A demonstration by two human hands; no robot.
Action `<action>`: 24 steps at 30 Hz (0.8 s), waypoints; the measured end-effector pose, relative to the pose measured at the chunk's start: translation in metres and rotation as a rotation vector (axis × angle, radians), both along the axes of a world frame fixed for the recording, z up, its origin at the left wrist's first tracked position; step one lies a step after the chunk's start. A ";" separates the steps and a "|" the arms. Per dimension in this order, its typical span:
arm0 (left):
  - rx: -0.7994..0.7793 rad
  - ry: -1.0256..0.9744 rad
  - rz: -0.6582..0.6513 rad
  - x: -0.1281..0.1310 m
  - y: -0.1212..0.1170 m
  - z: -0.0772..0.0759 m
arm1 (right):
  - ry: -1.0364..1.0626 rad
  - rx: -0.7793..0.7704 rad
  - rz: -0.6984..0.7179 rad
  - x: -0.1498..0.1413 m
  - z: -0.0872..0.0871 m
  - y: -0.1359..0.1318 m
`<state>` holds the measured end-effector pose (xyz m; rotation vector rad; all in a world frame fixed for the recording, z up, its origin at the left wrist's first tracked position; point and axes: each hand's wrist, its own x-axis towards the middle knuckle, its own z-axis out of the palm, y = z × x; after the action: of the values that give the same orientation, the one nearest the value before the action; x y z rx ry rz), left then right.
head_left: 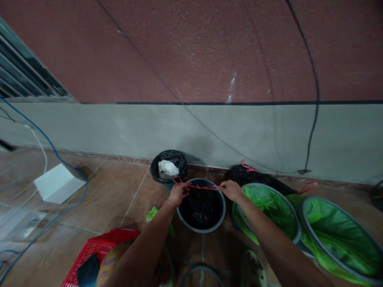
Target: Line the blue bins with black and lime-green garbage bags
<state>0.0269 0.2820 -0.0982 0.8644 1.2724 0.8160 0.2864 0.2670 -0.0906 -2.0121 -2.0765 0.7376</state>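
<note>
Head view: we are holding a pink drawstring [203, 186] taut across a gray bin [201, 231], a black liner [200, 209] lying inside.
Left hand [178, 194]: we are gripping the string, fingers closed, the bin just below.
Right hand [231, 190]: we are gripping the string's other side, a green-lined bin [263, 184] just beyond.

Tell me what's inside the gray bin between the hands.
A black plastic liner fills the gray bin, with a pink drawstring stretched across its mouth. The liner's dark folds hide the bin's bottom and anything beneath.
</note>
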 end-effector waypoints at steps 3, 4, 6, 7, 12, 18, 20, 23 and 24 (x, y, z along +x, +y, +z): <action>-0.146 -0.274 0.069 0.002 -0.005 0.001 | 0.005 -0.030 -0.043 -0.001 -0.011 -0.006; -0.163 -0.322 0.073 0.004 -0.006 0.001 | 0.035 -0.035 -0.065 -0.001 -0.011 -0.007; -0.163 -0.378 0.074 0.010 -0.005 0.002 | 0.164 -0.011 -0.102 -0.004 -0.005 -0.006; -0.140 -0.383 0.062 0.013 -0.004 0.003 | 0.248 0.016 -0.107 -0.006 0.002 -0.004; 0.164 -0.138 -0.317 0.027 0.010 0.013 | 0.552 0.090 0.044 -0.028 0.056 0.006; 0.496 0.369 -0.631 0.037 0.012 0.022 | 0.711 0.053 0.183 -0.066 0.097 0.015; 0.574 0.398 -0.637 0.037 0.009 0.023 | 0.709 0.119 0.149 -0.074 0.096 0.022; 0.605 0.390 -0.628 0.037 0.006 0.023 | 0.815 0.176 0.078 -0.077 0.082 0.035; 0.586 0.397 -0.613 0.036 0.006 0.022 | 0.880 0.182 0.039 -0.076 0.074 0.039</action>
<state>0.0633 0.2877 -0.0764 1.8515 1.0022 0.5267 0.2102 0.3057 -0.0162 -1.2040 -1.5676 1.1241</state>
